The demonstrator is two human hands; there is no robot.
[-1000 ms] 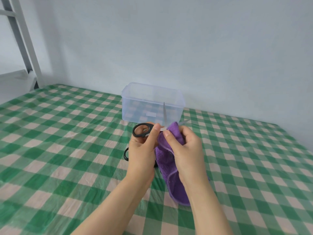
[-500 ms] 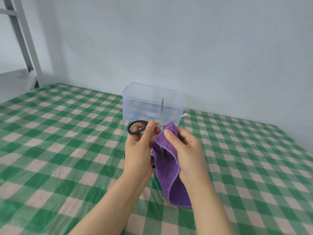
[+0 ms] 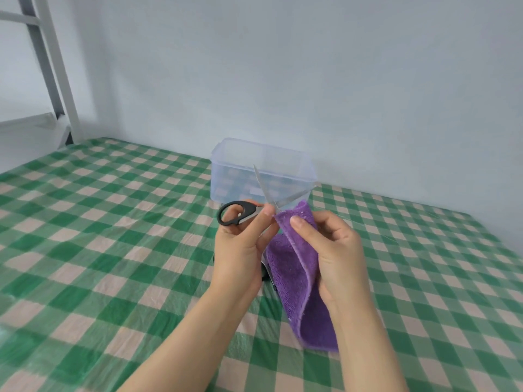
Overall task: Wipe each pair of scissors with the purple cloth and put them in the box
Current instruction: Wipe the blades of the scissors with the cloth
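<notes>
My left hand (image 3: 240,250) grips a pair of scissors (image 3: 240,213) with black handles, held above the table with the blades spread open and pointing up and to the right. My right hand (image 3: 331,250) holds the purple cloth (image 3: 297,273) and pinches its top edge against the lower blade near the pivot. The cloth hangs down below my right hand. A clear plastic box (image 3: 263,176) stands open just behind the scissors. Part of a dark object shows under my left hand on the table; what it is I cannot tell.
The table carries a green and cream checked cover (image 3: 113,250). A pale wall runs close behind the box. A grey metal frame (image 3: 48,66) stands at the far left beyond the table's corner.
The scissors' blades have spread wider and the upright blade tilts more to the left. My right hand has slid the cloth down toward the pivot, baring more of both blades.
</notes>
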